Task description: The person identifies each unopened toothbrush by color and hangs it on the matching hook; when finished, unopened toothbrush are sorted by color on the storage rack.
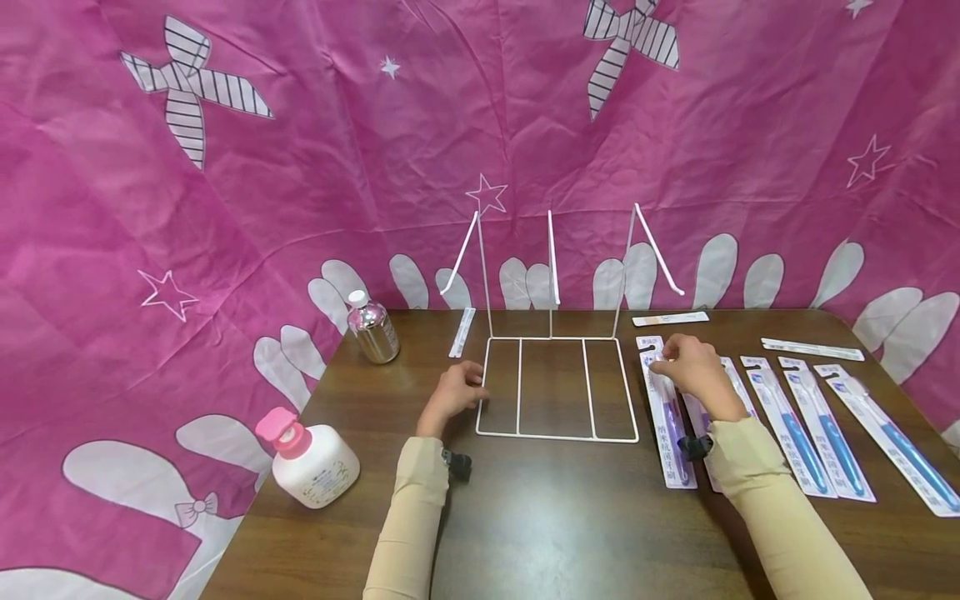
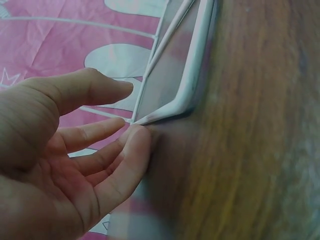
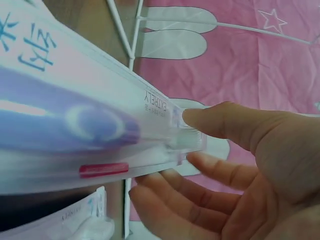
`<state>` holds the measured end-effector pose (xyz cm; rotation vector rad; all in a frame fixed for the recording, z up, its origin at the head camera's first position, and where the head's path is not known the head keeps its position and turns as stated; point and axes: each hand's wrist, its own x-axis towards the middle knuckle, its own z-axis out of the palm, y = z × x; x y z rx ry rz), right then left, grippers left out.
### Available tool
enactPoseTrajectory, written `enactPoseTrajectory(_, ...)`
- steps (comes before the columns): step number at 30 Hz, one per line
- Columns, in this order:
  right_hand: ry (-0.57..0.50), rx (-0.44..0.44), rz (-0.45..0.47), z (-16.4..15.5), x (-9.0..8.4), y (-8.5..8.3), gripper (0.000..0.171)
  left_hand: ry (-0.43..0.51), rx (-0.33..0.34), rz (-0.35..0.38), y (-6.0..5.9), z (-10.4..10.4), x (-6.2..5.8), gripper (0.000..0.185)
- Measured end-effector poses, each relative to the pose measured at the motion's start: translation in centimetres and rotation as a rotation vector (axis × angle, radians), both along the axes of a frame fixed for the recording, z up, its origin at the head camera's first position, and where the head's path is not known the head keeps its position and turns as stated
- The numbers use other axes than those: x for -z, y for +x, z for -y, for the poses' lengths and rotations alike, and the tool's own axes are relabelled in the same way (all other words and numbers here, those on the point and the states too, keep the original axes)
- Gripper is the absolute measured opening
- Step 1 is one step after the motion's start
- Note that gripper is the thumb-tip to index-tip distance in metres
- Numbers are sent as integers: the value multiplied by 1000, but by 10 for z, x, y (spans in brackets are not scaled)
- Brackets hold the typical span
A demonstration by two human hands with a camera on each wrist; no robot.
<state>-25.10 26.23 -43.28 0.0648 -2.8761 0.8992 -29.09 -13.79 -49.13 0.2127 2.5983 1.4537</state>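
A white wire rack point(image 1: 557, 437) stands on the table, its three slanted prongs raised at the back. Beside its left edge is my left hand point(image 1: 456, 392). In the left wrist view, the left fingers point(image 2: 132, 150) lie at the rack's corner point(image 2: 182, 97), with the thumb held apart. My right hand point(image 1: 693, 372) pinches the head end of a packaged purple toothbrush point(image 1: 670, 425), right of the rack. The right wrist view has the thumb point(image 3: 210, 117) on the upper side of the clear package point(image 3: 155, 120) and fingers below. Another purple toothbrush pack point(image 1: 697, 417) is partly hidden under the right hand.
Several packaged blue toothbrushes point(image 1: 791, 429) lie to the right. Narrow white packets point(image 1: 670, 318) rest near the back edge, one point(image 1: 462, 333) left of the rack. A white pump bottle point(image 1: 318, 471) with pink top and a shiny pink bottle point(image 1: 375, 329) stand at left.
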Motion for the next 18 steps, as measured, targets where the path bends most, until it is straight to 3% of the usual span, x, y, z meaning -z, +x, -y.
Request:
enactPoseTrajectory(12,-136,-7,-87,-3,-18,19,36,15,-15,11,3,2,-2,44)
enactPoseTrajectory(18,-114,46,-182,-9,-36,33,35,15,-20,-3,2,0,2,44)
